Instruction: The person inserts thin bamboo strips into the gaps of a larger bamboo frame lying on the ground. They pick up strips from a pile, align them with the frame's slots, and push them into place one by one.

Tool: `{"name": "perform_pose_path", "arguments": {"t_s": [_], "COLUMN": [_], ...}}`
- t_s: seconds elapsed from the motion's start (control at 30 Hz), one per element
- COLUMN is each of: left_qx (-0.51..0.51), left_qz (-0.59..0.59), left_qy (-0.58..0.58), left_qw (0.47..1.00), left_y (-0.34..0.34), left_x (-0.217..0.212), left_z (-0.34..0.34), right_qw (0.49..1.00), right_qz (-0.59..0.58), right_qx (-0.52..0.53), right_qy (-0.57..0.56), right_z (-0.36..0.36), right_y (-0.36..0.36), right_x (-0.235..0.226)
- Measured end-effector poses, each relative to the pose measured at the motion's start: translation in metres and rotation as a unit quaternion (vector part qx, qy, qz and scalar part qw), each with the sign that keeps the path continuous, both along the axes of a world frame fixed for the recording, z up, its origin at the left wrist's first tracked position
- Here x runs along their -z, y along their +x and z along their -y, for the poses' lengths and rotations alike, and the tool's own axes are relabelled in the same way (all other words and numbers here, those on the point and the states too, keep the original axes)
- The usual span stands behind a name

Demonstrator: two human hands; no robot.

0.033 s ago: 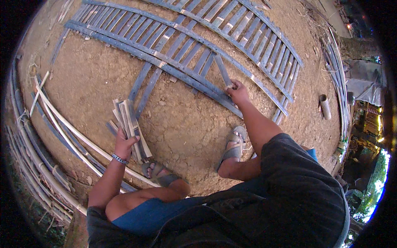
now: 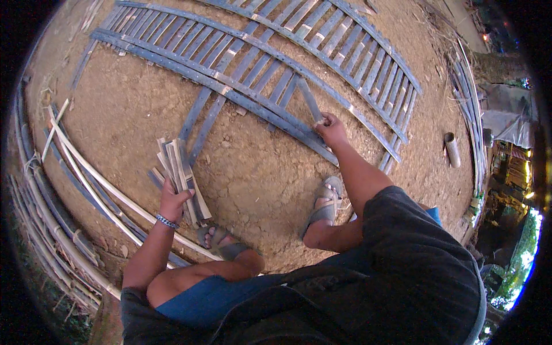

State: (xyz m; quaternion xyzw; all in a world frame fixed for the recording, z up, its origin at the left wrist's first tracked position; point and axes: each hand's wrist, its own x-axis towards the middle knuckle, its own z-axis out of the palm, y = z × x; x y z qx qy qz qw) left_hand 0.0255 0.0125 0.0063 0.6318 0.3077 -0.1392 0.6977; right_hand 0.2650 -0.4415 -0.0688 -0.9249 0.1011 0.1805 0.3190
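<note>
The left hand (image 2: 175, 201), left of the frame's centre, grasps a bundle of short split-bamboo slats (image 2: 183, 167); the fingers wrap the lower half and the thumb lies across the front. Slat faces are partly dark, partly pale. A braided bracelet (image 2: 167, 221) encircles the left wrist.

The right hand (image 2: 332, 129), right of upper centre, pinches the near end of a single dark slat (image 2: 310, 99) between thumb and fingers. The slat tilts toward the upper left; its far end overlaps a slatted bamboo panel (image 2: 261, 104) in view. Contact there cannot be determined.

The panel lies on bare soil (image 2: 259, 172) across the upper part of the frame. A second slatted panel (image 2: 368, 98) lies at upper right. Bamboo poles (image 2: 69, 244) occupy the lower left, beside long pale strips (image 2: 95, 172). A hollow tube (image 2: 453, 152) lies at right.
</note>
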Motion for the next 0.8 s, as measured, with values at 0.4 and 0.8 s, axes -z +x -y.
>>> {"name": "perform_pose_path", "arguments": {"t_s": [0.4, 0.8], "left_qx": [-0.005, -0.011], "left_qz": [0.034, 0.001], "left_qy": [0.005, -0.014], "left_qw": [0.999, 1.0], "left_y": [0.004, -0.012], "left_x": [-0.011, 0.001], "left_z": [0.001, -0.006], "right_qw": [0.998, 0.91], "right_qz": [0.035, -0.11], "right_qx": [0.051, -0.273], "right_qy": [-0.017, -0.291], "right_z": [-0.026, -0.04], "right_y": [0.042, 0.073], "right_x": [0.036, 0.049]}}
